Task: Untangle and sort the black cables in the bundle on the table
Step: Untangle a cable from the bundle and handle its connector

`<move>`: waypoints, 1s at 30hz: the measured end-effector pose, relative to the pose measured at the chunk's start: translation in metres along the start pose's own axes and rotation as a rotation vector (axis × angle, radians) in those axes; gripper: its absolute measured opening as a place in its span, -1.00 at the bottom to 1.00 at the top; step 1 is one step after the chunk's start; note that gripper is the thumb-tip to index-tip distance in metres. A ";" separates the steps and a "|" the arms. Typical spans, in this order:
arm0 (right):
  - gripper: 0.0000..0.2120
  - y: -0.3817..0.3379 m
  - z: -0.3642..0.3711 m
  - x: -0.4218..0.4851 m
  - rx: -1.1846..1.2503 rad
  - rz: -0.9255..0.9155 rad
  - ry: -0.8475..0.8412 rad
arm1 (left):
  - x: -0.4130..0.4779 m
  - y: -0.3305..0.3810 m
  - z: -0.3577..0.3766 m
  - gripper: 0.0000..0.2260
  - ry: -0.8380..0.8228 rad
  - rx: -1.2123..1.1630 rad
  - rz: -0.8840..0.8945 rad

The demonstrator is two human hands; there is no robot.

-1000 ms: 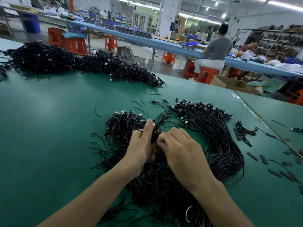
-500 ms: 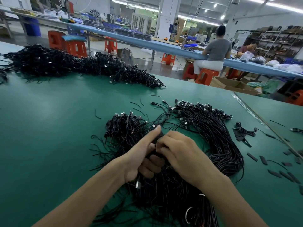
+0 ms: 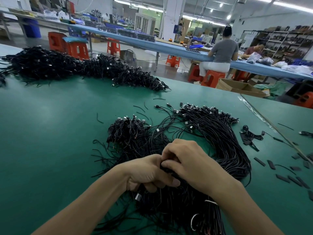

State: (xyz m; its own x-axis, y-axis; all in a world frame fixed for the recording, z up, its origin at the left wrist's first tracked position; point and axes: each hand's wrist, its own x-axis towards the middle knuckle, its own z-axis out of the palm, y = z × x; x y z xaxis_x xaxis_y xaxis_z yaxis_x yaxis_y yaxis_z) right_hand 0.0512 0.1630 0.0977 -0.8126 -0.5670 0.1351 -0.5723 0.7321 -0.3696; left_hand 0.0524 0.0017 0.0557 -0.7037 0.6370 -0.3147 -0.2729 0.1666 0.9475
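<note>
Moving nearer than before, the left hand (image 3: 147, 173) and right hand (image 3: 189, 163) pinch, it seems, one cable (image 3: 166, 167), freeing it from the bundle (image 3: 220, 141).

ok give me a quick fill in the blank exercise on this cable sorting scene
1. The left hand and right hand both grip strands of the bundle, which lies on a ____ table.
2. A silver plug hangs just under the ____ hand.
3. Flat black strips lie loose to the ____ of the bundle.
4. The person seated on the orange stool wears a ____ top.

Missing words: green; left; right; grey
</note>
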 end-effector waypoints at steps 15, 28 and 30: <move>-0.95 0.006 0.008 -0.003 -0.204 -0.143 0.313 | 0.010 -0.008 -0.008 -0.86 -0.016 -0.788 0.151; -0.86 0.003 0.048 0.006 0.265 0.113 0.552 | 0.026 -0.020 -0.003 -0.81 0.385 -0.652 0.469; -0.84 0.003 0.047 0.008 0.311 0.151 0.531 | 0.027 -0.024 -0.008 -0.77 0.390 -0.608 0.467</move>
State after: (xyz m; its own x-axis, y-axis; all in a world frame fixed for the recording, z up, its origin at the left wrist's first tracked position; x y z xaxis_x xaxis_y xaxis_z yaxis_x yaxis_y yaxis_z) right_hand 0.0477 0.1428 0.0544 -0.8718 -0.1432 0.4685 -0.4529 0.5999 -0.6595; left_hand 0.0343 0.0089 0.0242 -0.9761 0.2173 -0.0021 -0.1246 -0.5517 0.8247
